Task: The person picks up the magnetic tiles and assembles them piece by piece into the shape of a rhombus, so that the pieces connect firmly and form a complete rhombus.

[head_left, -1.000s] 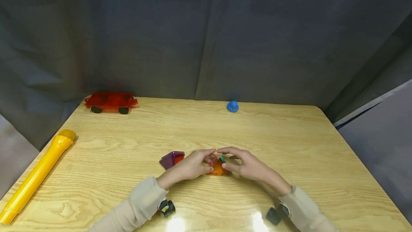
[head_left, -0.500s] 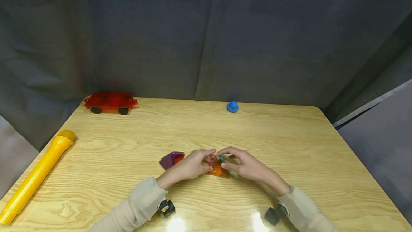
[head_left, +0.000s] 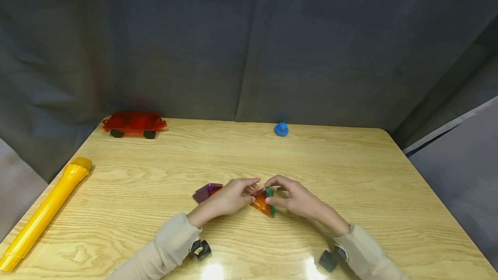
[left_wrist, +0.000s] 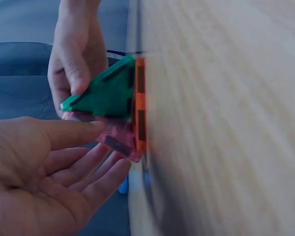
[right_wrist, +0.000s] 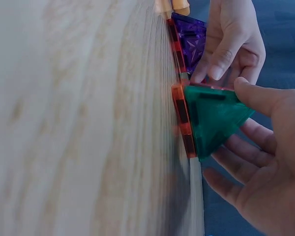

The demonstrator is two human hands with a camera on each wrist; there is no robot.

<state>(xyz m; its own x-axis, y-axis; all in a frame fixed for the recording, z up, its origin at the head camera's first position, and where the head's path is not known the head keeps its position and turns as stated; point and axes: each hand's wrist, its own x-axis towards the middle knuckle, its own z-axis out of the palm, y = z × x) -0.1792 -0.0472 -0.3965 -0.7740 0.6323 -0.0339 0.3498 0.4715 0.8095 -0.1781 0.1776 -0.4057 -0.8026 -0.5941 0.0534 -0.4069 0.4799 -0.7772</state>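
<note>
Between my hands, on the wooden table, is a small build of translucent magnetic tiles. An orange tile [head_left: 261, 204] lies flat at its base. A green triangular tile [right_wrist: 219, 115] and a pink tile [left_wrist: 119, 133] stand up from it, leaning together at the top. My left hand [head_left: 232, 196] pinches the pink tile, thumb on one face and fingers behind. On the other side, my right hand [head_left: 296, 198] holds the green tile near its tip between thumb and fingers. Just left of my left hand sits a second build with a purple tile [head_left: 203, 193] and a red tile [right_wrist: 176, 46].
A red toy car base [head_left: 134, 123] with black wheels stands at the back left. Along the left edge lies a yellow toy microphone [head_left: 46, 211]. A small blue rubber duck [head_left: 281, 129] sits at the table's back edge, before a dark curtain [head_left: 249, 46].
The orange, green and pink build has turned on the table, its near right corner swinging toward me. Both hands have shifted only slightly with it.
</note>
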